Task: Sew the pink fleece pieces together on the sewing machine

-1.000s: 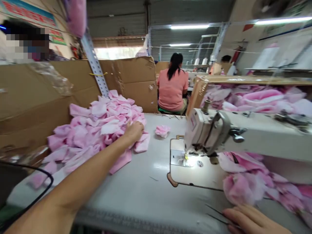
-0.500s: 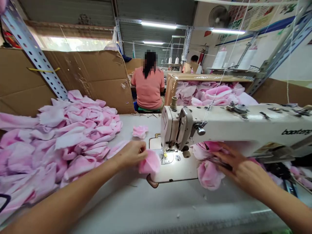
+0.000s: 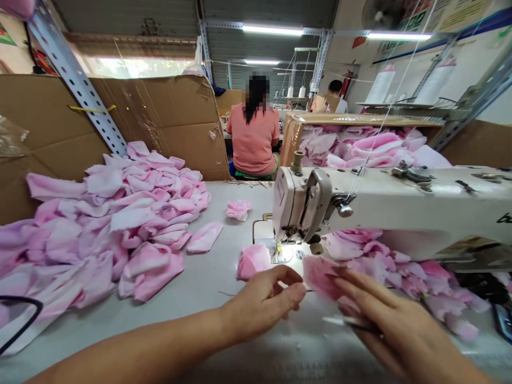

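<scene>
1. Left hand (image 3: 262, 305): half open, fingers loosely curled, no visible grip on anything. It is over the grey-white desk (image 3: 216, 282), in front of the sewing machine.
2. Right hand (image 3: 394, 320): closed, fingers pressed onto a fuzzy pink fabric piece (image 3: 322, 277).
3. Thread snips (image 3: 348, 321): thin metal blades show under the right fingers. They look held in the same hand, but are partly hidden and blurred.
4. Pink fabric piece sits between the two hands, in front of the needle area, its edge just beside the left fingertips.
5. Pink fabric bundle (image 3: 253, 261): lies on the desk near the left hand, not touching it, just beside the needle plate (image 3: 286, 256).
6. White industrial sewing machine (image 3: 304, 200): lamp on, needle plate lit.
7. Right-side fabric heap (image 3: 384, 261): lies under the machine arm, touching the right hand's piece or very near it, cannot tell which.
8. Large pink fabric heap (image 3: 112, 224) on the left of the desk. A loose strip (image 3: 205, 237) and a small scrap (image 3: 239, 210) lie just beside it.
9. Cardboard sheets (image 3: 160, 112) stand behind the heap, beside a perforated steel upright (image 3: 76, 80). A cardboard box of pink fabric (image 3: 352, 144) is behind the machine.
10. Co-worker (image 3: 254, 141) in a salmon shirt sits beyond the desk, back turned, hands not in view.
</scene>
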`<state>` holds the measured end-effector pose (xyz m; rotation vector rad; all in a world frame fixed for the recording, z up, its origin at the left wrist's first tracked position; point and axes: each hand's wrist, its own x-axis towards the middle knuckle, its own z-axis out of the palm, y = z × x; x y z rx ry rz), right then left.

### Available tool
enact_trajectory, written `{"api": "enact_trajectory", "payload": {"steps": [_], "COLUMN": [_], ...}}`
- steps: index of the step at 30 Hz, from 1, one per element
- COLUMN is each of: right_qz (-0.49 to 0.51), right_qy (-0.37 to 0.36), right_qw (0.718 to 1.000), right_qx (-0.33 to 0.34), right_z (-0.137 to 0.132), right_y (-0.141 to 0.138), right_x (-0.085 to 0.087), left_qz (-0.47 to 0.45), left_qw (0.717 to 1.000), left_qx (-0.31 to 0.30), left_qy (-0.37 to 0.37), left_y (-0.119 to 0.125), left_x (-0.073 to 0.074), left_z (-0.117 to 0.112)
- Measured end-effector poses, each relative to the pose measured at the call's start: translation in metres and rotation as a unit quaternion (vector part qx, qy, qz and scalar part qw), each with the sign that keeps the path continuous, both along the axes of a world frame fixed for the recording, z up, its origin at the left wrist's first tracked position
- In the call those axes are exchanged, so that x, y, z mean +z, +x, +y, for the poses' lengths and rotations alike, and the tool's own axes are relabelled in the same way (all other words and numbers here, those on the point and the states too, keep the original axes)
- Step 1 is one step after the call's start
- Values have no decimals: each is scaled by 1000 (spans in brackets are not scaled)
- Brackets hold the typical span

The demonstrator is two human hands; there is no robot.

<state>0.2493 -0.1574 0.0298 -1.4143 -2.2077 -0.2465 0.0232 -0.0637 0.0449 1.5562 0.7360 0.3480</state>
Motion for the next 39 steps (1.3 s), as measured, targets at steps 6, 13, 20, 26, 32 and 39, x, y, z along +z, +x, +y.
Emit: {"api": "enact_trajectory", "payload": {"steps": [6, 13, 20, 26, 32, 39], "right_qz": [5, 99, 18, -97, -104, -92], "right_qy": [-78, -30, -68, -27, -77, -184], "right_qw": [986, 985, 992, 986, 985, 973], "right_qx": [144, 136, 105, 131, 118, 109], "right_z": [-1, 9, 43, 56, 56, 51], "right_y": [-54, -32, -20, -47, -66, -68], "right_x": [-20, -9, -22, -29, -32, -27], "left_qz": [-127, -51, 53, 136, 71, 19], "left_qw": [956, 989, 998, 961, 905, 795], "left_qx": [96, 81, 6, -4, 36, -201], "left_qy": [-246, -114, -11, 242, 417, 572], "left_y": [7, -13, -23, -22, -22, -40], "left_x": [-23, -18, -16, -15, -8, -14], "left_z": [-19, -1, 16, 63, 71, 43]}}
